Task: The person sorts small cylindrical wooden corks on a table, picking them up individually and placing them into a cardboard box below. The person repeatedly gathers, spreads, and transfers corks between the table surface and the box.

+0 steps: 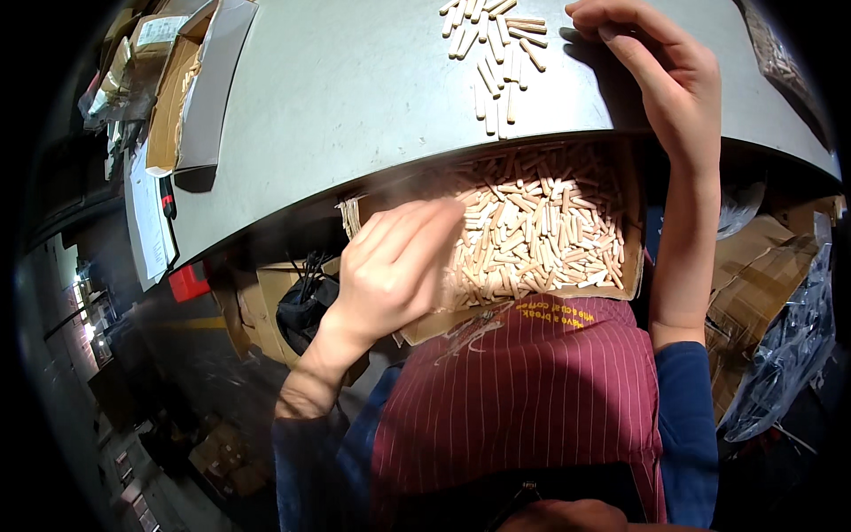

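Many short wooden dowel pins fill an open cardboard box at the near edge of the table, above my lap. My left hand is over the left side of this box, back of the hand up. Its fingertips are smeared by motion, so whether they hold a pin is hidden. Loose dowel pins lie scattered on the tabletop at the far middle. Just right of them is my right hand, fingers loosely curved and thumb a little apart, with nothing visible in it. The frame's upper edge cuts close to its fingers.
The grey table has a curved-looking near edge. At its left stands a long open carton with some pins inside. A red and black tool and paper sheets are at the left edge. Flattened cardboard and plastic wrap are at right.
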Tool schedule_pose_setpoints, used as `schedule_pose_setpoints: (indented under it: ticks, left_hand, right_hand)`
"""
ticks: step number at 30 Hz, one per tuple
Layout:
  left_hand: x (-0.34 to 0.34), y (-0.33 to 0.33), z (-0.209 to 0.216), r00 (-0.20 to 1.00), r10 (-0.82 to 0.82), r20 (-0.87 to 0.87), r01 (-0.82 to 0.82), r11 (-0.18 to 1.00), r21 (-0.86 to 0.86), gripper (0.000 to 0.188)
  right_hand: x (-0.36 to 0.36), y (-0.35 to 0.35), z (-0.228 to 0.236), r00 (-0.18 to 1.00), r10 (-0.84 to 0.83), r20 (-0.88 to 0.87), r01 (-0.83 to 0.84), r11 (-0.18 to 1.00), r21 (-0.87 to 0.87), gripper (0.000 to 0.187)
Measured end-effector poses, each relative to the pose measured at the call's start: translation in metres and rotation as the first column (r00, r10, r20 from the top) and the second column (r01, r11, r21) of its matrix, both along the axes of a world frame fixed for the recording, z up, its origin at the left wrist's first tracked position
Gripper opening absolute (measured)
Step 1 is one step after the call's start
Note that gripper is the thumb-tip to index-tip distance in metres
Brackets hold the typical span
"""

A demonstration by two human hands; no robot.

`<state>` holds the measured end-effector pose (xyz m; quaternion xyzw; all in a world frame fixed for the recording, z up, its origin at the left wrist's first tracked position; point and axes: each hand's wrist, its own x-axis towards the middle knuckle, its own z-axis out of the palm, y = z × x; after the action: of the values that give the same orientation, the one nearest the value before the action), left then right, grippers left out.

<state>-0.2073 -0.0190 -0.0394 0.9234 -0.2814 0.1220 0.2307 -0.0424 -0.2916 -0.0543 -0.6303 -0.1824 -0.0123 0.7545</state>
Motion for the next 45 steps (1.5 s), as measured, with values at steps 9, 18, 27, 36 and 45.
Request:
schedule_pose_setpoints:
  ticks: [9,18,27,36,45]
  left_hand:
    - [0.020,-0.043,-0.008,0.967,-0.114,-0.228,0.140,0.985,0.103,0.059]
    - [0.027,-0.036,-0.024,0.936,-0.193,-0.294,0.221,0.973,0.066,0.030]
    - [0.017,-0.023,0.000,0.273,-0.336,-0.901,-0.629,0.647,-0.432,0.025]
    - [0.013,-0.028,-0.005,0.159,-0.643,-0.749,-0.808,0.351,-0.473,0.038]
    - [0.015,-0.029,-0.001,0.163,-0.765,-0.623,-0.863,0.196,-0.466,0.052]
  right_hand:
    - [0.008,-0.002,0.000,0.997,0.016,-0.078,-0.008,0.994,0.112,0.020]
    - [0.008,-0.002,-0.005,0.993,0.076,-0.086,-0.065,0.991,0.120,0.021]
    - [0.007,-0.004,-0.002,0.993,0.077,-0.094,-0.065,0.990,0.126,0.021]
    - [0.006,-0.005,-0.002,0.992,0.088,-0.087,-0.076,0.988,0.133,0.020]
    - [0.005,-0.005,0.002,0.997,-0.019,-0.069,0.024,0.997,0.076,0.018]
